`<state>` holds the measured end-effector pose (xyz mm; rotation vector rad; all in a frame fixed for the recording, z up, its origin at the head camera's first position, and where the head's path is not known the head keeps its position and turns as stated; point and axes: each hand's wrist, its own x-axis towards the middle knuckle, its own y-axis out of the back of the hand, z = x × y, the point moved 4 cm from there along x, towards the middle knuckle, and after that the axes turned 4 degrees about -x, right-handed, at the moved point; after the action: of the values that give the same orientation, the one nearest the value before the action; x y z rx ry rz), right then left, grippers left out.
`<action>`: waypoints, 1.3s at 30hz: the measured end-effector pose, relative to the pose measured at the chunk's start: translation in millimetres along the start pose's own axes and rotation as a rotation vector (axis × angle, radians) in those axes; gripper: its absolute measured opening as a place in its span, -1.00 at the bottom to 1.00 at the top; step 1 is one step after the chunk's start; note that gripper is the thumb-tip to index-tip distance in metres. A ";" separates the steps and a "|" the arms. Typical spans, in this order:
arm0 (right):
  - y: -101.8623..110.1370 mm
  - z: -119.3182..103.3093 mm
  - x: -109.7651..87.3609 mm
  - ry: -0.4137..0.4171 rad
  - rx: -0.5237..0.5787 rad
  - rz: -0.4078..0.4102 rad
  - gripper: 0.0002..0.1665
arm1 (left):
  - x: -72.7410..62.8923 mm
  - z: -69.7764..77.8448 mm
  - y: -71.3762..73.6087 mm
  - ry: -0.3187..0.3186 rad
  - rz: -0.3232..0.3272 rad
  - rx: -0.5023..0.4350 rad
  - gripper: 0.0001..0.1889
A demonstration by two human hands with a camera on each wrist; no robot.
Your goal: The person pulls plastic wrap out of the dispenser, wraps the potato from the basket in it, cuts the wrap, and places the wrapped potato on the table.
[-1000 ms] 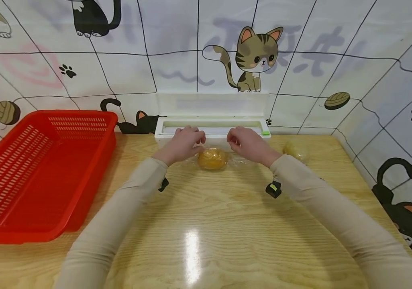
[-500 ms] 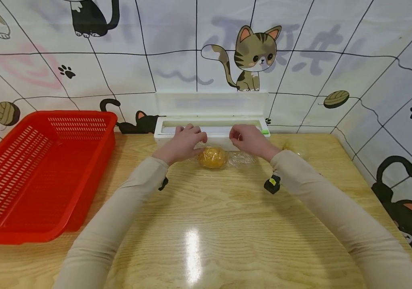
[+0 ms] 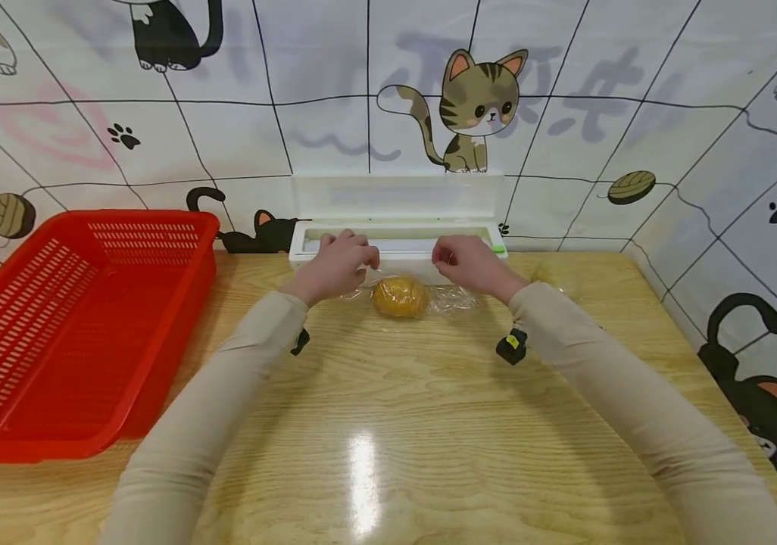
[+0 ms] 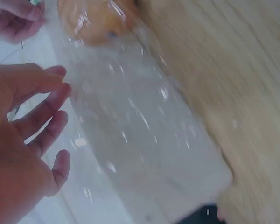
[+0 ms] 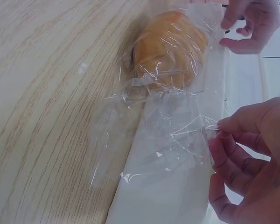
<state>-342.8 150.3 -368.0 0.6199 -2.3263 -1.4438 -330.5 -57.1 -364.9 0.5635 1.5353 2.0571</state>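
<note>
A golden, rounded bun (image 3: 400, 296) lies in clear cling film (image 5: 168, 135) at the front of a long white cling film box (image 3: 398, 265). My left hand (image 3: 337, 265) is over the box's front edge, left of the bun. In the left wrist view its fingers (image 4: 60, 120) are loosely bent and spaced apart, tips right at the film's edge. My right hand (image 3: 473, 265) pinches the film between thumb and fingertips to the right of the bun. Creases run from that pinch across the film in the right wrist view. The film is loose and wrinkled on that side.
A red perforated basket (image 3: 157, 363) stands on the left of the wooden table (image 3: 429, 439). The box's lid (image 3: 398, 198) is raised against the cat-patterned wall; a green piece (image 3: 498, 248) sits at its right end. Another yellowish film-covered item (image 3: 552, 276) lies behind my right forearm.
My left hand has moved a little left, away from the bun, uncovering film beside it. My right hand shifted slightly right at first, then stayed nearly still. The bun barely moved.
</note>
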 end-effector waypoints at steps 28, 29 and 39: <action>0.3 1.2 -0.5 0.029 -0.016 -0.007 -0.90 | -1.7 -20.3 11.2 -0.037 0.099 0.032 -0.96; -0.2 0.3 -0.8 0.032 -0.019 -0.007 -0.90 | -1.4 -20.6 10.9 -0.037 0.100 0.010 -0.96; -5.3 -2.1 -10.1 0.066 -0.054 0.023 -0.90 | -2.8 -15.5 7.9 -0.041 0.067 -0.177 -0.70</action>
<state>-332.2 152.0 -372.3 0.6144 -2.2293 -1.4489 -338.8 -72.3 -361.7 0.5929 1.3105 2.1910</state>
